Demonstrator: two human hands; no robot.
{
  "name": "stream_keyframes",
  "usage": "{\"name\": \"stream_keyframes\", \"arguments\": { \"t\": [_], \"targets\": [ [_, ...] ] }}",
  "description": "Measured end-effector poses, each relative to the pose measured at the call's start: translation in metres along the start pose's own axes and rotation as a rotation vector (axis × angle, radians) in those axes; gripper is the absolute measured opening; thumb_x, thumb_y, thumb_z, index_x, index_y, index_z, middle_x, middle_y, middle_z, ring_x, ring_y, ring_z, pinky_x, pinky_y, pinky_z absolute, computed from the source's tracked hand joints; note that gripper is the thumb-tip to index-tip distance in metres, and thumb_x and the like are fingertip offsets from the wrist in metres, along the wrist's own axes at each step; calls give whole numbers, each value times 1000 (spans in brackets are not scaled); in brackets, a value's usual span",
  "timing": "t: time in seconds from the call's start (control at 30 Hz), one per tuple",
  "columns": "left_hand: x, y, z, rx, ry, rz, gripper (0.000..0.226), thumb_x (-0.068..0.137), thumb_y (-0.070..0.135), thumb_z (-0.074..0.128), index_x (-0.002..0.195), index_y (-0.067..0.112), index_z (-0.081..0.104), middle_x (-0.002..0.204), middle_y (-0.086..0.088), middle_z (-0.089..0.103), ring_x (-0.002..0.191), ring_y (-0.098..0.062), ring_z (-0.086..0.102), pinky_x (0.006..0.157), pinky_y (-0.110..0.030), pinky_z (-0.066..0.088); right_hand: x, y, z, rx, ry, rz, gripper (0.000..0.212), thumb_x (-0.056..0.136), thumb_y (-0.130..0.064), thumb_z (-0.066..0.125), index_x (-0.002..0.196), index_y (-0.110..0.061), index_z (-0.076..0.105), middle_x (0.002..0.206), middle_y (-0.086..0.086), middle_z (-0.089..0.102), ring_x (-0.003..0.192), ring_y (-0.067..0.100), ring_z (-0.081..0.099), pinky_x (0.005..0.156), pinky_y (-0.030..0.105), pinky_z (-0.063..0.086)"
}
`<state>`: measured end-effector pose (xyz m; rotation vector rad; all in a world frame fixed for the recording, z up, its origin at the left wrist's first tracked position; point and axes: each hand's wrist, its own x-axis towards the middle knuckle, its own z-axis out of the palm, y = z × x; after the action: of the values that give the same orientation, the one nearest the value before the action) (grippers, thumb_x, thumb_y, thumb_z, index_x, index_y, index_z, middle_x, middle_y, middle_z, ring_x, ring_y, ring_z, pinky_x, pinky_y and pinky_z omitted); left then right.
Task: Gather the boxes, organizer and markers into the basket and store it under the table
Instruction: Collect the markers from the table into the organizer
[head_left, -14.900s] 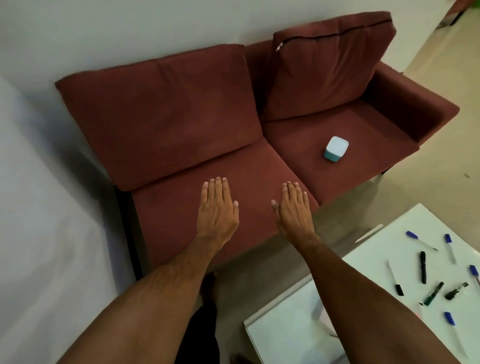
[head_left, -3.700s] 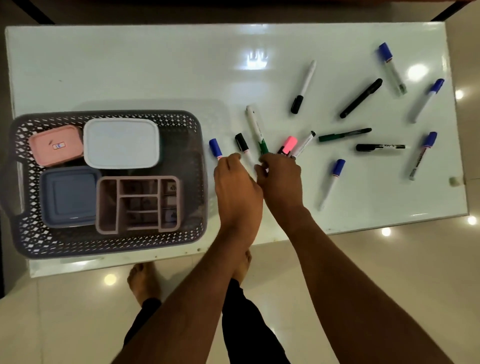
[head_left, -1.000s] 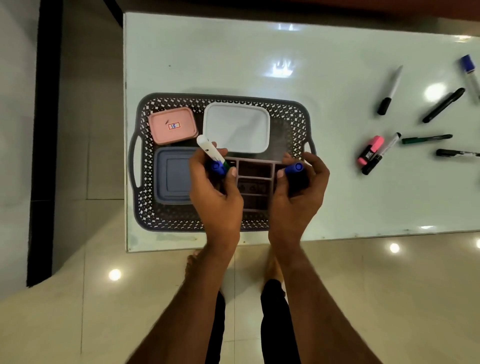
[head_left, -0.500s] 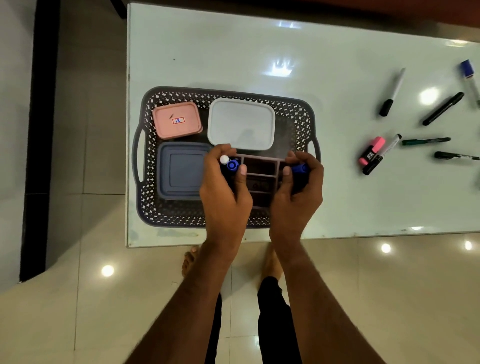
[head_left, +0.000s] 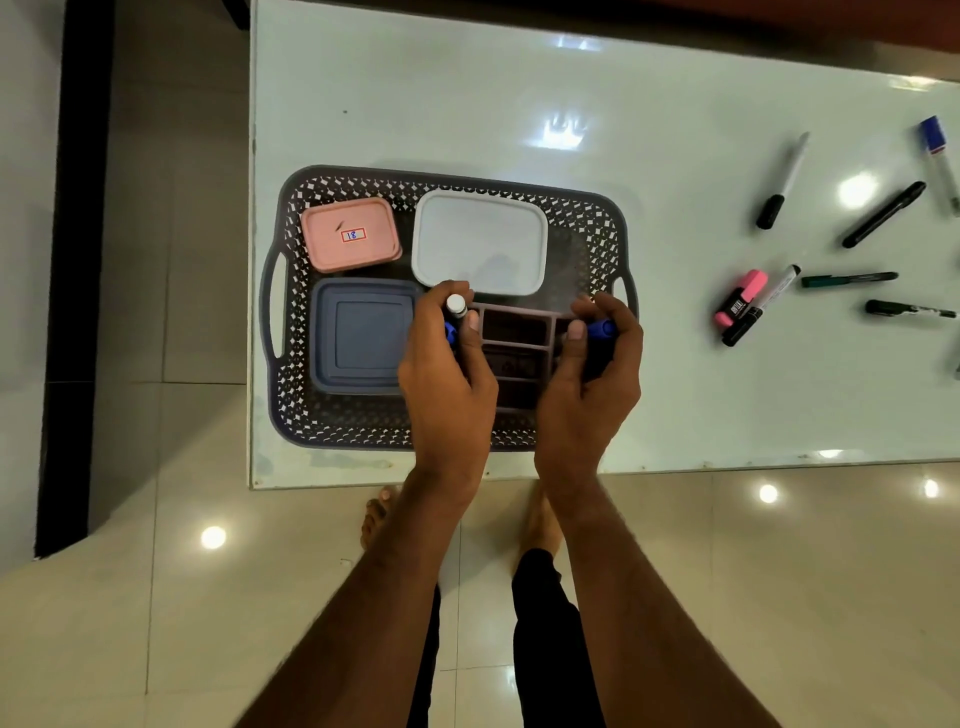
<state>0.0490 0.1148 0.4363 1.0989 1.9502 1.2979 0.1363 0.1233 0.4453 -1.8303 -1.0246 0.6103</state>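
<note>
A grey lattice basket (head_left: 597, 218) sits on the white table (head_left: 519, 104). Inside lie a pink box (head_left: 349, 234), a white box (head_left: 480, 240), a blue-grey box (head_left: 361, 335) and a pink compartment organizer (head_left: 519, 338). My left hand (head_left: 447, 374) is shut on upright markers, a white end (head_left: 456, 304) and a blue cap showing, at the organizer's left side. A blue-capped marker (head_left: 600, 328) sits in my right hand (head_left: 592, 384), which is shut on it at the organizer's right side. Both hands hide parts of the organizer.
Several loose markers lie on the table's right side: a pink highlighter (head_left: 740, 297), a black-capped white marker (head_left: 761, 306), a green pen (head_left: 849, 279), black markers (head_left: 883, 214) and a blue-capped one (head_left: 937, 156). Tiled floor and my feet are below the table's near edge.
Both hands have sunk a little lower over the organizer, and the markers in my left hand stand more upright, with only their ends showing.
</note>
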Motion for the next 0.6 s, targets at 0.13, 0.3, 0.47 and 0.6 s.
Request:
{"name": "stream_keyframes", "arguments": {
  "t": [0.13, 0.3, 0.47, 0.6],
  "targets": [
    [1, -1, 3, 13, 3, -3, 32, 107, 9, 53, 138, 6, 51, 123, -3, 66, 109, -13, 68, 89, -36, 61, 1, -2, 0, -3, -26, 11, 27, 103, 2, 51, 129, 2, 56, 114, 11, 68, 96, -20, 61, 77, -3, 45],
    [0, 2, 8, 95, 14, 47, 28, 108, 9, 50, 136, 6, 51, 119, 1, 63, 105, -10, 64, 89, -31, 58, 3, 2, 1, 4, -45, -9, 25, 103, 4, 48, 127, 5, 55, 114, 15, 67, 93, -22, 60, 72, -4, 45],
    [-1, 3, 13, 88, 27, 38, 24, 108, 12, 50, 131, 4, 52, 120, -4, 65, 109, -11, 64, 94, -32, 57, 5, 5, -2, 25, -63, -1, 26, 103, 4, 50, 128, 4, 56, 120, 15, 66, 100, -22, 57, 76, -4, 43],
    [-2, 9, 16, 60, 25, 9, 33, 108, 18, 53, 137, 4, 48, 125, -5, 64, 115, -15, 64, 98, -40, 56, 11, -1, -8, 58, -96, 18, 30, 102, -1, 55, 133, 1, 55, 124, 14, 65, 108, -3, 61, 82, -2, 43]
  ]
}}
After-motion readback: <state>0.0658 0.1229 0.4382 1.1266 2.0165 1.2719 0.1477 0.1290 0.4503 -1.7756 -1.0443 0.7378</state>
